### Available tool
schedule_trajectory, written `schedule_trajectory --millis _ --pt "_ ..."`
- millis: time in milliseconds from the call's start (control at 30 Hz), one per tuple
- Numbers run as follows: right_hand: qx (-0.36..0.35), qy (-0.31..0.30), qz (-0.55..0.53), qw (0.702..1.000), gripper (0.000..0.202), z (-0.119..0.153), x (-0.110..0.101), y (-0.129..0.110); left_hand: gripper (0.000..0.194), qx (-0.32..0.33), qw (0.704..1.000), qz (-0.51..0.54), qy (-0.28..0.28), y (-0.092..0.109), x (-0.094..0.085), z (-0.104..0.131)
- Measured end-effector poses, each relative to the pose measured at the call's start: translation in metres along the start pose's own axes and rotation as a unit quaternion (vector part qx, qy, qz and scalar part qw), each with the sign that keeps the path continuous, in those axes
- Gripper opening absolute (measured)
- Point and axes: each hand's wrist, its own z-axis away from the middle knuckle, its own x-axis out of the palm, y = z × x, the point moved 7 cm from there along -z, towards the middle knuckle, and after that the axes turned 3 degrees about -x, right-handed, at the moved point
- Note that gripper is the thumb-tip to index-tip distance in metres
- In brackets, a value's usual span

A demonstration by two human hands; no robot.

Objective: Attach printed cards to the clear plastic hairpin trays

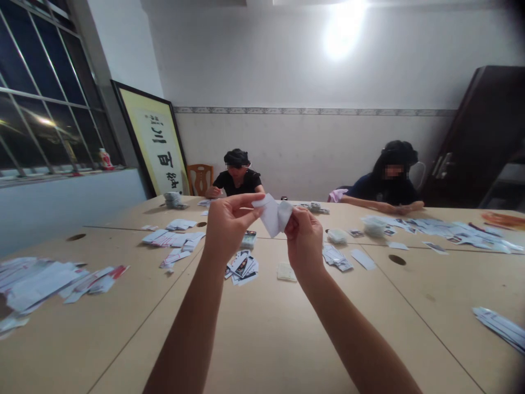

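Observation:
A white folded paper [269, 215] is held up above the table, between both hands. My left hand [233, 219] pinches its upper left edge between thumb and fingers. On the right side, my right hand [304, 235] grips a bent flap of the white paper with its fingertips. Below and between the wrists, a fanned pile of photo cards [243, 268] lies on the table, and a pale flat packet [286, 272] lies to its right. Behind my left hand, a small stack [248, 239] is partly hidden.
Across the wooden table [262, 339] sit two people, a person at centre left [237, 178] and another at right [389, 180]. Paper piles [45, 282] lie at left, white slips [336, 257] right of my right hand, and spread cards [443, 230] far right.

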Motion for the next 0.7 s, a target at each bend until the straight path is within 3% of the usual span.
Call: schedule_trajectory --millis 167,467,700 --pt "0.038 -0.025 0.05 0.998 0.021 -0.007 -0.002 0.0 0.025 0.021 0.998 -0.058 0.008 0.005 -0.002 0.002" --pt "0.021 0.002 0.042 0.999 0.019 -0.008 -0.006 0.002 0.023 0.099 0.984 -0.151 0.006 0.015 0.004 0.006" --pt "0.025 -0.003 0.036 0.999 0.022 -0.012 -0.008 0.0 0.022 0.118 0.976 -0.181 0.009 0.019 0.005 0.008"
